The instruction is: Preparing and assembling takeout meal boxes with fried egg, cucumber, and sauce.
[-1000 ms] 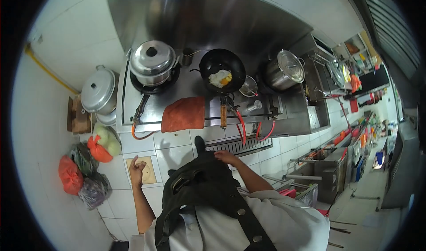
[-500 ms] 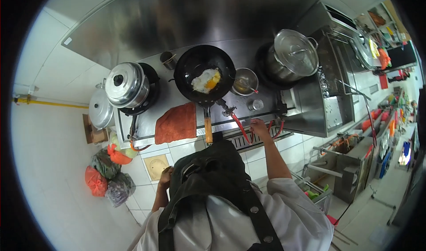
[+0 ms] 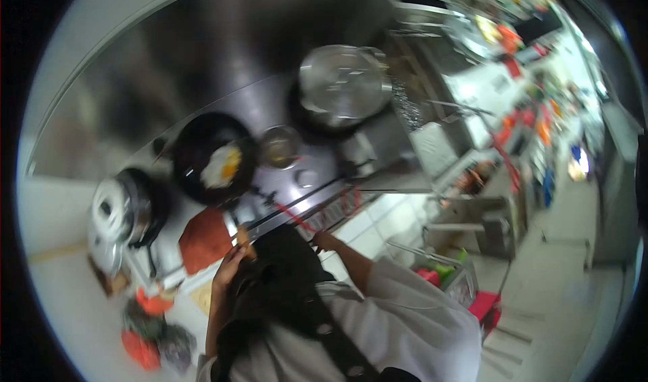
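A black wok [image 3: 185, 162] sits on the stove, with a fried egg [image 3: 223, 166] of white and yellow inside it. Its wooden handle [image 3: 244, 239] points toward me, and my left hand [image 3: 230, 266] has its fingers closed against it, though motion blurs them. My right hand [image 3: 325, 241] is low by the counter's front edge, beside a red hose [image 3: 295, 216]; its fingers are smeared and partly hidden. A folded red-brown cloth [image 3: 205, 241] lies left of the handle.
A lidded steel pot [image 3: 341, 88] stands right of the wok, with a small metal bowl [image 3: 279, 147] between them. Another lidded pot [image 3: 115, 210] is at the left. Bagged goods [image 3: 143, 348] rest on the floor at lower left.
My left hand has risen from my side to the wok handle. The view has swung right, so the stove appears farther left and tilted. My right hand stays near the red hose.
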`<action>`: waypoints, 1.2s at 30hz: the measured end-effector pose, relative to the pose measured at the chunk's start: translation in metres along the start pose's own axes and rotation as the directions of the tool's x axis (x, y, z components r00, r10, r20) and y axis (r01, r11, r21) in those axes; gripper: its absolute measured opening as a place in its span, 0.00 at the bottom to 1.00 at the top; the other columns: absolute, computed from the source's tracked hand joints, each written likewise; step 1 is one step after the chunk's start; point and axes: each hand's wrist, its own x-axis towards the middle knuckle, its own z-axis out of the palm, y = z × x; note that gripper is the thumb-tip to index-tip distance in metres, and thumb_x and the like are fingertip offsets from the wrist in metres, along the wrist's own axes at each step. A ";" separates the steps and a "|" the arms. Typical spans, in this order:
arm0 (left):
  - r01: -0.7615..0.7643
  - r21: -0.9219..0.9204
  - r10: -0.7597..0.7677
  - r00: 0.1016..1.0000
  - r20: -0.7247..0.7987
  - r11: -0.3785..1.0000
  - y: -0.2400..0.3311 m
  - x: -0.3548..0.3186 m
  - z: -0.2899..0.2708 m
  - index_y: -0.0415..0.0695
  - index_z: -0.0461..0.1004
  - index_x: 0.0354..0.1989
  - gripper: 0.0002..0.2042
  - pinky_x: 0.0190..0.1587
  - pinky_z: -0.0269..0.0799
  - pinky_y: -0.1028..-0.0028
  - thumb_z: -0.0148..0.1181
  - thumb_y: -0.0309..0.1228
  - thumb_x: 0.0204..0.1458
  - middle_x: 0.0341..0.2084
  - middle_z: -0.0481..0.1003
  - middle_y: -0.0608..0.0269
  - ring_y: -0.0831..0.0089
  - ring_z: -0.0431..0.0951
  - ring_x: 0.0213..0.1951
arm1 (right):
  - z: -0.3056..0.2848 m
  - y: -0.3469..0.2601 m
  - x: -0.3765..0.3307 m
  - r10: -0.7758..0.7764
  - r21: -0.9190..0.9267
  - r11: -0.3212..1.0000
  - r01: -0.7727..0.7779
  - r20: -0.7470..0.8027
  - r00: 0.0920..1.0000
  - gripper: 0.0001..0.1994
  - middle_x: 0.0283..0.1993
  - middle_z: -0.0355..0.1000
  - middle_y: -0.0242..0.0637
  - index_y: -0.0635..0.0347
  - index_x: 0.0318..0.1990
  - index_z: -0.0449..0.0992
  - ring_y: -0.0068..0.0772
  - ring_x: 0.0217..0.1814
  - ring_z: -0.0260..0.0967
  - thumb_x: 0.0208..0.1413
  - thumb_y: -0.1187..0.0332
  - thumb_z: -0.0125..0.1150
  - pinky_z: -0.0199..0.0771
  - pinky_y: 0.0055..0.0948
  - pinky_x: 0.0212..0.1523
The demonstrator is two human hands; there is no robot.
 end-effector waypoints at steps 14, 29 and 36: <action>0.398 0.628 -0.583 0.805 0.111 0.669 -0.148 0.034 -0.108 0.43 0.65 0.59 0.25 0.59 0.56 0.75 0.44 0.48 0.61 0.48 0.72 0.68 0.76 0.67 0.51 | -0.044 -0.113 -0.170 0.545 0.761 0.599 -0.250 -0.158 0.824 0.16 0.40 0.75 0.44 0.67 0.51 0.69 0.31 0.34 0.76 0.54 0.72 0.51 0.79 0.29 0.29; -0.012 0.631 -0.086 0.988 0.125 0.776 -0.192 -0.001 -0.031 0.39 0.70 0.51 0.21 0.51 0.66 0.70 0.43 0.42 0.61 0.46 0.74 0.61 0.71 0.72 0.47 | -0.532 -0.229 -0.456 0.158 0.212 0.975 0.068 -0.873 0.461 0.11 0.33 0.73 0.35 0.68 0.45 0.71 0.22 0.34 0.69 0.58 0.71 0.52 0.69 0.23 0.37; -0.018 0.641 0.196 0.959 -0.207 0.767 -0.221 -0.006 0.050 0.35 0.71 0.49 0.21 0.51 0.66 0.67 0.42 0.41 0.61 0.44 0.75 0.55 0.68 0.72 0.46 | -0.631 0.053 -0.454 0.321 -0.291 0.716 -0.634 -0.670 0.669 0.16 0.42 0.73 0.48 0.63 0.43 0.73 0.48 0.46 0.71 0.57 0.59 0.52 0.70 0.42 0.46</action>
